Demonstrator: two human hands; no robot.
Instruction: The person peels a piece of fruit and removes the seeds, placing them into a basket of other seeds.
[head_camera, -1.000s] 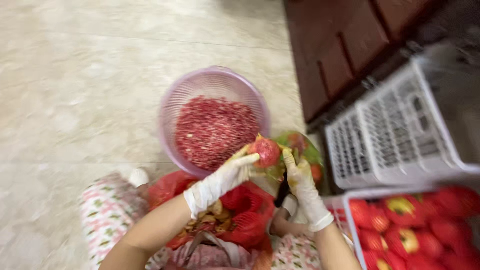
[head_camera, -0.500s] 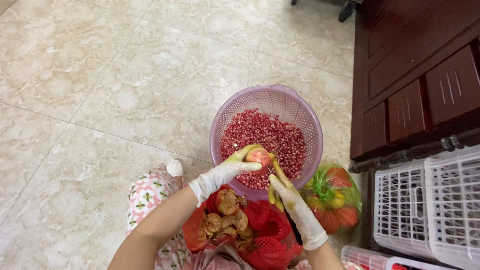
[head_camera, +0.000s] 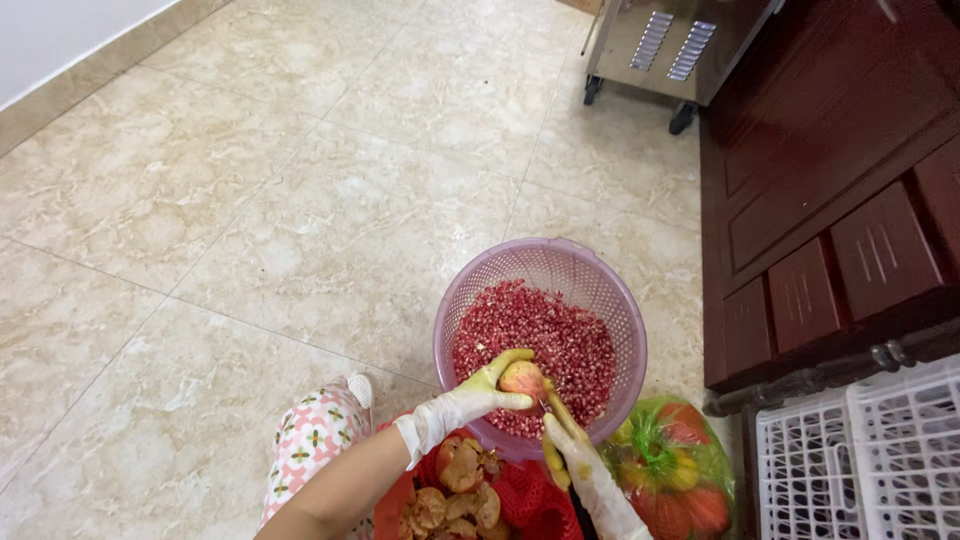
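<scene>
A purple perforated basket (head_camera: 470, 290) on the tiled floor holds a heap of red pomegranate seeds (head_camera: 545, 340). Over its near rim my left hand (head_camera: 470, 400), in a stained white glove, grips a pomegranate (head_camera: 522, 378). My right hand (head_camera: 568, 455), also gloved, is shut on a small knife whose tip touches the fruit from below; the blade is mostly hidden.
A red mesh bag (head_camera: 520, 500) with emptied pomegranate peels (head_camera: 455, 490) lies by my knee. A green net bag of whole pomegranates (head_camera: 680, 475) sits right of the basket. Dark wooden furniture (head_camera: 830, 200), white plastic crates (head_camera: 860, 460) and a wheeled metal cabinet (head_camera: 670, 45) stand at right.
The view has swung left and up. Both hands moved the pomegranate from above the green bag to over the basket's near rim.
</scene>
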